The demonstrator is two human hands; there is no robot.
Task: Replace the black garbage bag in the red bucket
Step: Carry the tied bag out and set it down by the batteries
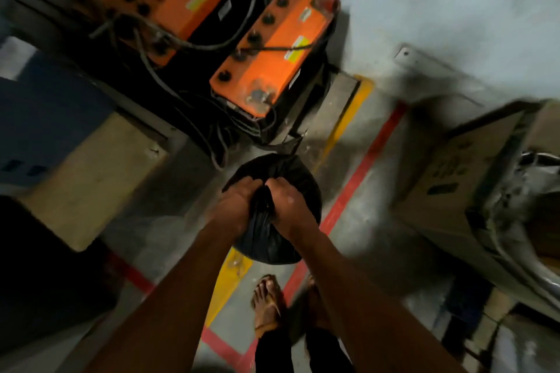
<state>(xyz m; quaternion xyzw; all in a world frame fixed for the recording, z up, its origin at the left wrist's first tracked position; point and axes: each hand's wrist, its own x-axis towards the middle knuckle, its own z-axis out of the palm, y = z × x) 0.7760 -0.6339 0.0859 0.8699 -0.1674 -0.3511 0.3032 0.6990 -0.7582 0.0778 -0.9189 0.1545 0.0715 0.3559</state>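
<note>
Both forearms extend downward; left hand (239,203) and right hand (288,200) are clenched on the gathered neck of the black garbage bag (272,239), above a grey concrete floor (357,221) with red and yellow lines, near 2 orange batteries (272,60).

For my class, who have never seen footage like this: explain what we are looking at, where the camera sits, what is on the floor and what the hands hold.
There is no machine here. One camera worn on a person's head looks down, so you see their own arms and feet. The left hand and right hand both grip the gathered neck of a full black garbage bag above the floor, which has red and yellow painted lines. Beyond it stand two orange batteries with cables; a cardboard box sits to the right. No red bucket is visible.
</note>
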